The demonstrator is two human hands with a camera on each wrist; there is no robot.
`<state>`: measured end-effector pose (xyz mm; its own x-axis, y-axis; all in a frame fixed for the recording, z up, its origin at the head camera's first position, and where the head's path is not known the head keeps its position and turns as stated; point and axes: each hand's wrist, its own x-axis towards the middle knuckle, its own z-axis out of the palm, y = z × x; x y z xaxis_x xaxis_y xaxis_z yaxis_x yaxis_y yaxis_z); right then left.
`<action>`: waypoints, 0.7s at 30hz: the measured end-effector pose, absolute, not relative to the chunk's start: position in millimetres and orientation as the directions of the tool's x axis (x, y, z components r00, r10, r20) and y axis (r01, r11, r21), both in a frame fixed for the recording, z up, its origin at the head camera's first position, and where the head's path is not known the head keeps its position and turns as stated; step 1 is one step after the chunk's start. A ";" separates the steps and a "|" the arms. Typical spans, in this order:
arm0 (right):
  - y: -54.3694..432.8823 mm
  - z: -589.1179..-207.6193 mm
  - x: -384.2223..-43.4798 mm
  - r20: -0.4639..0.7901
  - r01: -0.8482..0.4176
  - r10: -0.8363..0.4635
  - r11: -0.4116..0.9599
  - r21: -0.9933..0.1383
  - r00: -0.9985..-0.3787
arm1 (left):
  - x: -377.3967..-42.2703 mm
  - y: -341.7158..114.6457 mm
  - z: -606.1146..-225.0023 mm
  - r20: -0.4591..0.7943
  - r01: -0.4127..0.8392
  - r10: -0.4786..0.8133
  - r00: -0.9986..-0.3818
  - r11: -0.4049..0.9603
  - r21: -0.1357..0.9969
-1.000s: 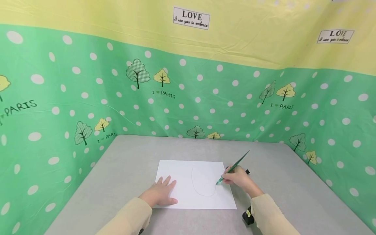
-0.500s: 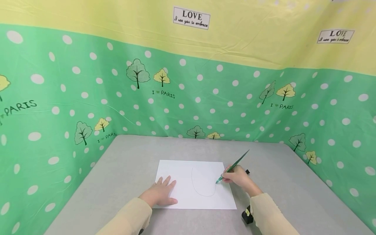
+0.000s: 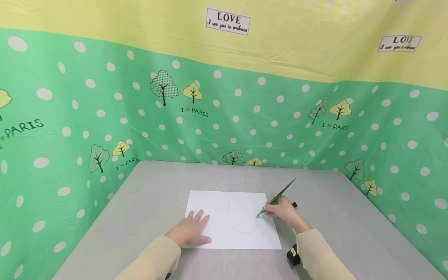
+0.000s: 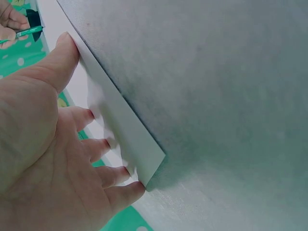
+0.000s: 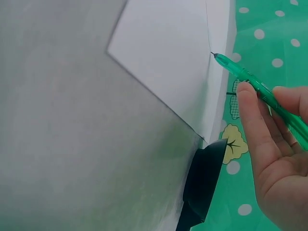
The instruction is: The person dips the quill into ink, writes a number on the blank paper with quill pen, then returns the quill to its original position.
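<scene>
A white sheet of paper (image 3: 217,202) lies on the grey table, bearing a thin U-shaped line (image 3: 241,233). My left hand (image 3: 190,230) rests on its left part with fingers spread; in the left wrist view the fingertips (image 4: 98,147) reach the sheet near a corner. A green pen (image 3: 283,192) is pinched between the thumb and fingers of my right hand (image 3: 284,210), at the sheet's right side. The right wrist view shows the pen tip (image 5: 213,54) right at the end of the drawn line, with the barrel slanting back over the hand.
The grey table (image 3: 168,179) extends around the sheet. A black object (image 3: 294,204) sits partly hidden behind my right hand. Another black item with a yellow label (image 3: 293,255) is beside the right sleeve. A green and yellow printed curtain (image 3: 210,136) encloses the table's back and sides.
My right hand has shifted slightly away from me and left, the pen tip moving up along the line's right side, which is a little longer. Left hand and paper stay in place.
</scene>
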<state>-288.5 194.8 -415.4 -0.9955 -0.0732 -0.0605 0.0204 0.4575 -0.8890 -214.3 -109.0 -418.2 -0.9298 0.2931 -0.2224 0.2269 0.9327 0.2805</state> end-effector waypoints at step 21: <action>191.4 -415.5 -294.0 -0.065 0.030 -0.064 0.436 -0.899 -0.996 | -214.4 -108.9 -417.9 -0.227 0.224 0.290 -0.930 0.935 0.276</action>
<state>-294.0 191.4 -415.5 -0.9958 -0.0641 -0.0648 0.0305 0.4359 -0.8995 -214.4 -108.9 -417.9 -0.9299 0.2899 -0.2266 0.2240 0.9346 0.2764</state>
